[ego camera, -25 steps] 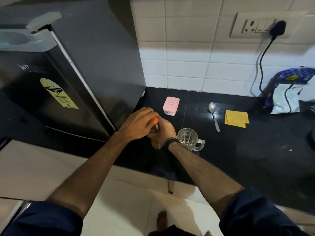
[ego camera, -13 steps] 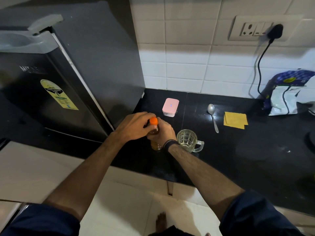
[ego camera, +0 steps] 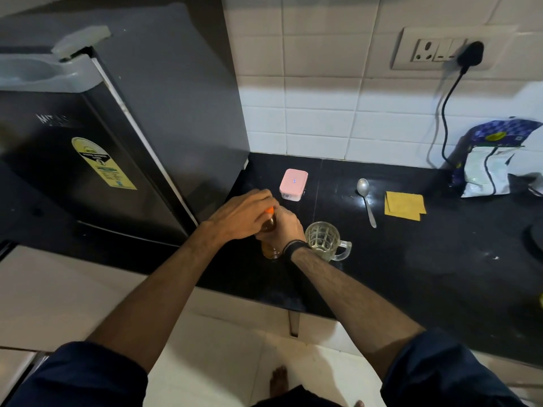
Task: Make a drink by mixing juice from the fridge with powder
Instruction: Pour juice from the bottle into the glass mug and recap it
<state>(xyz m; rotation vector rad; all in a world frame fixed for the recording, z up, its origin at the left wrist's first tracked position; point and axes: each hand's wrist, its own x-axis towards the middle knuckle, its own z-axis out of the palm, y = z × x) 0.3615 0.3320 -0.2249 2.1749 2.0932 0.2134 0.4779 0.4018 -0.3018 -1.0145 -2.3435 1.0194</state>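
Note:
A small bottle of amber juice (ego camera: 269,250) stands upright on the black counter (ego camera: 426,274), close to the fridge. My right hand (ego camera: 286,227) grips its body. My left hand (ego camera: 244,217) is curled over its orange cap (ego camera: 269,211), of which only a sliver shows. An empty glass mug (ego camera: 323,240) stands just right of the bottle, handle pointing right. Behind them sits a pink-lidded small box (ego camera: 293,183). A metal spoon (ego camera: 366,201) lies further right.
The closed black mini fridge (ego camera: 88,160) fills the left. Yellow folded paper (ego camera: 404,205) lies right of the spoon. A blue and white bag (ego camera: 490,160) leans on the tiled wall under a plugged-in socket (ego camera: 440,49). My bare feet show below the counter edge.
My left hand has closed back over the orange cap, which was plainly visible half a second ago. The bottle and my right hand stay in place.

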